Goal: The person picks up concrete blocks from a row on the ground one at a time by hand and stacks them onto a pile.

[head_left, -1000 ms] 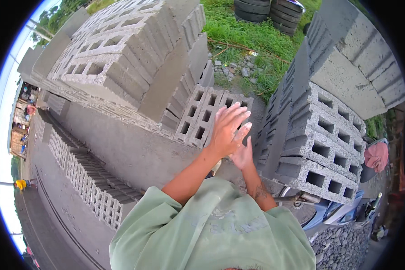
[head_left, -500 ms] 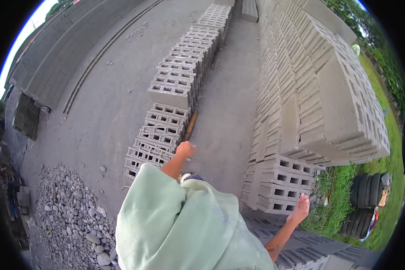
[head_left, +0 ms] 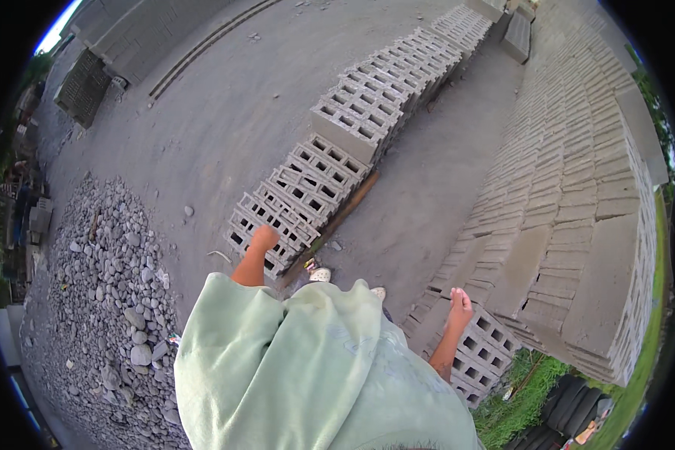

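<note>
My left hand [head_left: 265, 238] hangs over the near end of a long row of grey hollow concrete blocks [head_left: 307, 180]. Its fingers are curled in and nothing shows in them; whether it touches the blocks I cannot tell. My right hand [head_left: 460, 301] is at the right, beside a low stack of hollow blocks [head_left: 481, 352] that stands against a tall block wall. Those fingers are also bent inward, with no object visible. Light green cloth covers my upper body, and a light, spotted shoe [head_left: 320, 274] shows below it near the row.
A tall stack of concrete blocks [head_left: 555, 217] rises on the right. A brown wooden plank [head_left: 352, 201] lies along the row's right side, bordering a strip of dusty ground [head_left: 420, 202]. Gravel and stones [head_left: 112, 300] spread on the left. Dark tires [head_left: 570, 409] and grass sit lower right.
My view has turned, so the block row now leans further right. My left hand has come over the row's near end. The right hand's fingers, straighter before, are now curled.
</note>
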{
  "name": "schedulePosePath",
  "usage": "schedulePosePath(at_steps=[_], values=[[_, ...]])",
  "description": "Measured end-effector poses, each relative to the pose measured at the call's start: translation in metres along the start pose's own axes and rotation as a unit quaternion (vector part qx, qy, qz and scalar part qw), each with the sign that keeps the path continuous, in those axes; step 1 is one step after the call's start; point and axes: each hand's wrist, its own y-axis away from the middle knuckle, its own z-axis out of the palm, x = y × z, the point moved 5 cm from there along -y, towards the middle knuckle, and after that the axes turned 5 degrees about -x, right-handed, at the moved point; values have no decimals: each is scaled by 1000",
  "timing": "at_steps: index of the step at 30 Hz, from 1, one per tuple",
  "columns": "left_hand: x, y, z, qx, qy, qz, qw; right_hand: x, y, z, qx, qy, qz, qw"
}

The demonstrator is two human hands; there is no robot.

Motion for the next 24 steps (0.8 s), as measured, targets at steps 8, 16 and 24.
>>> schedulePosePath(at_steps=[8,16,24], values=[[83,-7,4,-9,79,8,997,-7,-103,31,-121,92,-19,988],[43,-52,33,-102,49,-117,987,3,-166,61,-143,165,62,974],[10,-268,-22,-82,45,-142,986,34,-227,167,-136,179,166,960]])
